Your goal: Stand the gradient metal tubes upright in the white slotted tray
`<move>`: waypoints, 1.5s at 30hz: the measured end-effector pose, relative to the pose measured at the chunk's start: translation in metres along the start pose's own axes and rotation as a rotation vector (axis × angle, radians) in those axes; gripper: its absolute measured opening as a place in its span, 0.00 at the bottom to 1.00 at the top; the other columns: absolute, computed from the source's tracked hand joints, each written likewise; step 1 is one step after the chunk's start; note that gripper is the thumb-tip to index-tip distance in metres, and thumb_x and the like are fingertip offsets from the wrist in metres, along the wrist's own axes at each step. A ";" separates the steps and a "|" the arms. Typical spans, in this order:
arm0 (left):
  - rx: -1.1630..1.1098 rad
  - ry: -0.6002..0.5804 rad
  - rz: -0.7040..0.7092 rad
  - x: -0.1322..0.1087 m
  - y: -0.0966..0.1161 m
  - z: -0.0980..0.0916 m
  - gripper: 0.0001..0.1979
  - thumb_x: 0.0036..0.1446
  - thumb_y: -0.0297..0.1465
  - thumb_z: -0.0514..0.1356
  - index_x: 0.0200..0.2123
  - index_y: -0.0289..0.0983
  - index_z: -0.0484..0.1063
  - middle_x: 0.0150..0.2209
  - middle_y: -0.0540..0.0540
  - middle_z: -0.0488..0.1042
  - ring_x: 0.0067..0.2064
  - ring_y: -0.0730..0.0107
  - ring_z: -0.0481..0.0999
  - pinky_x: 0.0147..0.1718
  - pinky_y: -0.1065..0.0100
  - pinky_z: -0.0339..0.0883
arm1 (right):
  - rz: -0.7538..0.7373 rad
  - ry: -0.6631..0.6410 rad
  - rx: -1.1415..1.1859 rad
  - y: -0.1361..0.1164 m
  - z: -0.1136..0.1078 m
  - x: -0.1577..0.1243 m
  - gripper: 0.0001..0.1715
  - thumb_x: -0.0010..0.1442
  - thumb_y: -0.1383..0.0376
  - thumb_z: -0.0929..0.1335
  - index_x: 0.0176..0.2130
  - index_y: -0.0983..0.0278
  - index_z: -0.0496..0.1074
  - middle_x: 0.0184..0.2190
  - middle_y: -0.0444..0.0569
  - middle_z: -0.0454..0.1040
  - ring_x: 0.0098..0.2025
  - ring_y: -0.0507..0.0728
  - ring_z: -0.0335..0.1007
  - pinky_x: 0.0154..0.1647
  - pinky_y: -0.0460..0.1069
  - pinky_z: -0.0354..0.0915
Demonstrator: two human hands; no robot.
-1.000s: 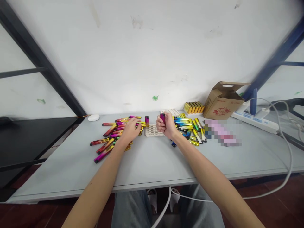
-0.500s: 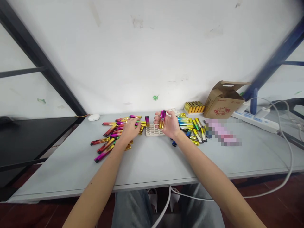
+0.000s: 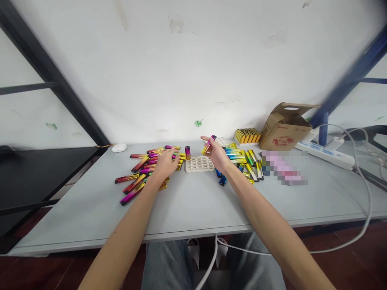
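Observation:
My right hand (image 3: 218,155) pinches one purple-and-gold lighter (image 3: 208,145), tilted, above the far right corner of a white tray with round holes (image 3: 199,164). One purple lighter (image 3: 187,152) stands upright at the tray's far left corner. My left hand (image 3: 165,163) rests palm down, fingers curled, on a heap of purple-and-gold lighters (image 3: 142,171) left of the tray. What its fingers hold, if anything, is hidden. A heap of blue, green and gold lighters (image 3: 242,161) lies right of the tray.
A block of upright yellow lighters (image 3: 247,136) and an open cardboard box (image 3: 284,128) stand at the back right. A white power strip (image 3: 325,155) with cables lies far right. A white oval case (image 3: 119,148) sits back left, beside a black table (image 3: 39,173).
My right hand went from a fist round the lighter to a fingertip pinch, tilting it and shifting right, off the tray. My left hand stayed on the heap.

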State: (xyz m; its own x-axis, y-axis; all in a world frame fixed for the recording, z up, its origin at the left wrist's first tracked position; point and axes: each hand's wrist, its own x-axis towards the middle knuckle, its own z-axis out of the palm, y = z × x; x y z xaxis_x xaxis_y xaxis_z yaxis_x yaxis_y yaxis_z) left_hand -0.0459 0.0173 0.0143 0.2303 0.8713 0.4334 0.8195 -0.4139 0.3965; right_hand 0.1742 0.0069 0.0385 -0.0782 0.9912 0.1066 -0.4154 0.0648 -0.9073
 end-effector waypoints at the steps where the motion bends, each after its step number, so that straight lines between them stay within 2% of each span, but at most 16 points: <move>1: 0.003 -0.004 -0.005 0.000 0.000 0.000 0.16 0.62 0.34 0.51 0.47 0.35 0.73 0.50 0.40 0.76 0.55 0.55 0.71 0.56 0.54 0.62 | -0.003 0.007 -0.041 0.001 -0.001 0.001 0.22 0.58 0.50 0.66 0.46 0.59 0.74 0.28 0.42 0.64 0.30 0.50 0.61 0.32 0.44 0.63; 6: 0.002 -0.010 -0.013 0.000 0.001 0.001 0.16 0.63 0.34 0.51 0.47 0.36 0.73 0.50 0.41 0.76 0.55 0.54 0.71 0.56 0.53 0.62 | 0.025 -0.048 -0.084 0.005 -0.002 0.002 0.25 0.50 0.50 0.72 0.44 0.61 0.74 0.32 0.45 0.72 0.36 0.52 0.68 0.37 0.47 0.65; 11: 0.015 -0.015 -0.010 0.000 0.000 0.002 0.16 0.62 0.35 0.50 0.47 0.36 0.73 0.50 0.41 0.76 0.54 0.54 0.71 0.55 0.53 0.63 | -0.072 -0.032 -0.181 0.012 -0.002 0.004 0.23 0.47 0.53 0.75 0.40 0.63 0.75 0.40 0.50 0.78 0.46 0.56 0.72 0.49 0.51 0.64; 14: 0.022 0.008 -0.025 0.000 0.000 0.000 0.16 0.62 0.32 0.49 0.45 0.36 0.74 0.48 0.41 0.76 0.52 0.55 0.72 0.54 0.54 0.64 | -0.134 -0.039 -0.248 0.018 -0.004 0.007 0.21 0.46 0.55 0.75 0.38 0.64 0.75 0.39 0.50 0.79 0.46 0.57 0.73 0.52 0.52 0.63; 20: 0.102 0.077 -0.136 0.000 -0.008 -0.001 0.17 0.59 0.25 0.47 0.43 0.36 0.74 0.47 0.41 0.75 0.54 0.54 0.68 0.55 0.53 0.62 | -0.114 -0.024 -0.413 0.030 -0.006 0.011 0.21 0.49 0.58 0.73 0.42 0.65 0.73 0.39 0.52 0.80 0.43 0.59 0.76 0.51 0.56 0.67; 23: 0.166 0.067 -0.176 -0.001 -0.010 0.001 0.15 0.58 0.28 0.50 0.42 0.38 0.75 0.49 0.40 0.73 0.57 0.51 0.65 0.56 0.50 0.60 | -0.158 -0.044 -0.514 0.032 -0.004 0.010 0.18 0.52 0.59 0.72 0.42 0.65 0.73 0.40 0.53 0.80 0.44 0.59 0.76 0.51 0.56 0.67; 29: 0.214 0.045 -0.207 -0.005 -0.006 0.001 0.13 0.58 0.31 0.52 0.41 0.40 0.76 0.53 0.39 0.70 0.60 0.48 0.61 0.56 0.47 0.60 | -0.259 -0.135 -0.539 0.037 0.003 0.011 0.11 0.56 0.64 0.68 0.41 0.65 0.73 0.42 0.52 0.79 0.45 0.58 0.76 0.52 0.55 0.68; 32: 0.215 0.020 -0.196 -0.005 -0.008 0.002 0.14 0.58 0.31 0.52 0.40 0.41 0.77 0.54 0.40 0.69 0.61 0.47 0.59 0.56 0.47 0.58 | -0.262 -0.101 -0.628 0.039 0.003 0.012 0.12 0.57 0.66 0.67 0.42 0.65 0.74 0.42 0.52 0.79 0.45 0.58 0.76 0.51 0.55 0.68; 37: 0.200 -0.010 -0.181 -0.004 -0.011 0.004 0.15 0.59 0.33 0.51 0.40 0.42 0.78 0.54 0.40 0.70 0.61 0.47 0.58 0.57 0.46 0.56 | -0.361 -0.068 -0.870 0.041 0.002 0.013 0.14 0.59 0.66 0.65 0.45 0.65 0.75 0.44 0.52 0.78 0.49 0.59 0.73 0.55 0.56 0.64; 45: 0.217 -0.050 -0.201 -0.006 -0.006 0.005 0.15 0.58 0.32 0.52 0.44 0.42 0.75 0.57 0.41 0.68 0.61 0.42 0.58 0.54 0.42 0.59 | -0.309 -0.077 -0.905 0.049 0.001 0.016 0.16 0.60 0.67 0.64 0.48 0.64 0.73 0.46 0.52 0.77 0.49 0.57 0.73 0.52 0.54 0.65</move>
State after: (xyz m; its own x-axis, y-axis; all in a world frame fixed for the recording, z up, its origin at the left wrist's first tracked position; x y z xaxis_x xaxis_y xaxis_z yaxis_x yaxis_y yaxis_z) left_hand -0.0496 0.0161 0.0056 0.0729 0.9441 0.3214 0.9431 -0.1701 0.2858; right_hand 0.1520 0.0256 -0.0041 -0.1551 0.9074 0.3906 0.4274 0.4181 -0.8016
